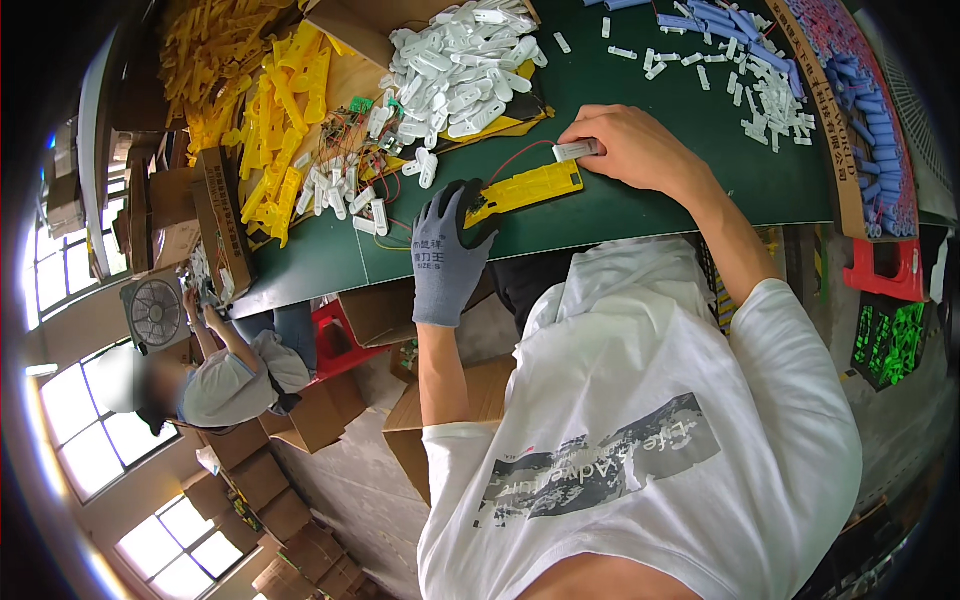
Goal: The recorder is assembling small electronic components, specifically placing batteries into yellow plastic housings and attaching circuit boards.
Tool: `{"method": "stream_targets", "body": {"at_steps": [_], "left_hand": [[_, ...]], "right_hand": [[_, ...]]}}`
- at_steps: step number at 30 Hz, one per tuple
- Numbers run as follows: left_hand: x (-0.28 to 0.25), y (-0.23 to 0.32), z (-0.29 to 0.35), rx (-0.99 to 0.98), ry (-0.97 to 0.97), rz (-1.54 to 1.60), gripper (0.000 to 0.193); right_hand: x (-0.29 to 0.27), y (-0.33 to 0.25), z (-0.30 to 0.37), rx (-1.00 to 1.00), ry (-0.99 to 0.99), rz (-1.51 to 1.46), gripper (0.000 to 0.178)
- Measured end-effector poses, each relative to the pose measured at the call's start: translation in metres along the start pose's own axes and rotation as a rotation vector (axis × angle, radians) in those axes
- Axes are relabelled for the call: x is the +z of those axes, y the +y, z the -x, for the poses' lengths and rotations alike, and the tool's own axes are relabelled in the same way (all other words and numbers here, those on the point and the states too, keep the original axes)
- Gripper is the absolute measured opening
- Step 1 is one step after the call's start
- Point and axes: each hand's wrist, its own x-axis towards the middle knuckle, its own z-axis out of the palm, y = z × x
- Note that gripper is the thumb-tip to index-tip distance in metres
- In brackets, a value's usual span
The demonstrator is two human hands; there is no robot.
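My left hand (450, 255) wears a grey glove with dark fingers and grips the near-left end of a flat yellow plastic strip (535, 190) on the green table (640, 80). At the strip's right end, my bare right hand (637, 150) pinches a small white plastic casing (573, 152) just above it. A thin red wire (515, 158) curves between the casing and the strip's left end. The right fingertips are partly hidden behind the hand. A small dark part near my left thumb is too small to make out.
White casings (465, 75) are heaped at the back, beside yellow strips (295, 115) and wired green circuit boards (362, 104). Small white pieces (780, 110) and blue cylinders (715, 20) lie back right, near a cardboard box (835, 130). Another person (235, 380) works at the left.
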Motion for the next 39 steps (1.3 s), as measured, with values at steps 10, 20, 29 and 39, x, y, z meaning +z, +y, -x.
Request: {"method": "stream_targets", "body": {"at_steps": [10, 20, 29, 39], "left_hand": [[0.005, -0.006, -0.004, -0.095, -0.011, 0.203, 0.054], [0.011, -0.005, -0.004, -0.047, 0.151, 0.112, 0.046], [0.010, -0.025, 0.002, -0.113, 0.179, 0.363, 0.041], [0.007, 0.004, 0.019, -0.247, 0.334, 1.220, 0.049]], "right_hand": [[0.004, 0.004, 0.003, -0.043, 0.076, -0.057, 0.022], [0.010, -0.010, 0.011, -0.249, 0.247, -0.288, 0.027], [0.028, -0.021, 0.014, -0.250, 0.308, -0.432, 0.024], [0.034, -0.054, 0.022, -0.097, 0.241, -0.744, 0.023]]}}
